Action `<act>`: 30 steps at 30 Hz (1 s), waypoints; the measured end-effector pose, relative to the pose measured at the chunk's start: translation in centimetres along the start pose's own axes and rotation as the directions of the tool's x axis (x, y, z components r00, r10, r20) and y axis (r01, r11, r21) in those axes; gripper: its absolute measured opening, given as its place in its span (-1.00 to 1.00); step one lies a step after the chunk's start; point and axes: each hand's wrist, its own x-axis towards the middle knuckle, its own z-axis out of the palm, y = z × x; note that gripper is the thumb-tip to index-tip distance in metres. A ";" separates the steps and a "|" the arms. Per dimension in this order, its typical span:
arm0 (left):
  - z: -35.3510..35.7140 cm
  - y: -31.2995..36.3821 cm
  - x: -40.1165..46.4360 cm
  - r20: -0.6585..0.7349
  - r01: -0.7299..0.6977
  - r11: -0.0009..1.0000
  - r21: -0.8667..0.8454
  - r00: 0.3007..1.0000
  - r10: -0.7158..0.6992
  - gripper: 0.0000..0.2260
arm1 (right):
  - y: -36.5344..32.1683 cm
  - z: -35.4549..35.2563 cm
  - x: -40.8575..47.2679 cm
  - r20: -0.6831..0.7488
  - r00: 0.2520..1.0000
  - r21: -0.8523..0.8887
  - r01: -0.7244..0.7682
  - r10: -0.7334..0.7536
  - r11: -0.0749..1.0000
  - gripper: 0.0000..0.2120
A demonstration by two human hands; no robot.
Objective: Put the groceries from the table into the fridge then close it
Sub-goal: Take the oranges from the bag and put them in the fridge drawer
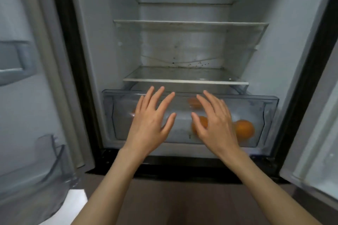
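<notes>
Two bare hands reach toward the clear crisper drawer [268, 115] at the bottom of an open fridge [87, 42], seen from the head camera. The left hand [148, 122] is spread wide, its fingers [161, 93] straight and fanned apart, palm facing the drawer's front; it grasps nothing, and whether the fingertips touch the plastic cannot be told. The right hand [217, 124] is likewise released, its fingers [210, 97] extended and slightly splayed, thumb pointing inward toward the left hand, and it holds nothing.

The groceries in view are oranges lying inside the drawer. One orange [244, 129] rests toward the drawer's right side, just beside the right hand. A second orange [202, 124] is partly hidden behind the right hand's thumb and palm. A third orange [193, 102] lies farther back, near the right index finger. A sliver of orange colour shows at the left hand's outer edge, too small to identify.

Above the drawer, three glass shelves [190, 23] span the white interior. The left door [27, 97] stands open with a clear door bin [53, 160] low on its inner face; the right door [314, 151] is open as well. The picture is somewhat blurred.
</notes>
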 end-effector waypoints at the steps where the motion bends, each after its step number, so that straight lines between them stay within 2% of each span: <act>1: -0.5 0.0 -2.0 0.007 0.018 1.000 -0.012 1.000 -0.018 -0.54 | -1.3 0.4 -1.6 0.017 1.000 0.017 0.003 -0.003 1.000 -0.50; 4: -1.8 0.1 -9.4 0.109 0.080 0.997 -0.002 0.991 -0.079 -0.52 | -5.2 1.7 -6.8 0.099 0.995 0.059 -0.012 0.006 0.998 -0.47; 8: -4.2 -0.8 -21.1 0.277 0.158 0.985 0.064 0.946 -0.169 -0.53 | -10.2 3.2 -14.7 0.264 0.962 0.094 -0.094 0.066 0.991 -0.43; 12: -8.2 -2.3 -30.9 0.429 0.285 0.944 0.166 0.841 -0.330 -0.51 | -15.5 3.7 -22.3 0.520 0.849 0.107 -0.176 0.096 0.979 -0.34; 15: -12.9 -3.2 -37.4 0.468 0.420 0.872 0.253 0.736 -0.490 -0.48 | -20.9 4.2 -26.7 0.629 0.777 0.143 -0.111 -0.004 0.983 -0.32; 20: -21.4 -4.4 -46.4 0.415 0.577 0.724 0.378 0.594 -0.689 -0.39 | -30.9 5.4 -30.3 0.747 0.633 0.268 -0.010 -0.201 0.963 -0.26; 25: -29.1 -5.9 -52.6 0.265 0.725 0.495 0.478 0.418 -0.869 -0.46 | -41.2 8.0 -31.5 0.733 0.542 0.433 0.094 -0.411 0.896 -0.34; 30: -35.8 -7.6 -57.5 0.083 0.826 0.226 0.516 0.215 -0.973 -0.44 | -51.7 9.7 -31.8 0.652 0.447 0.604 0.183 -0.613 0.776 -0.35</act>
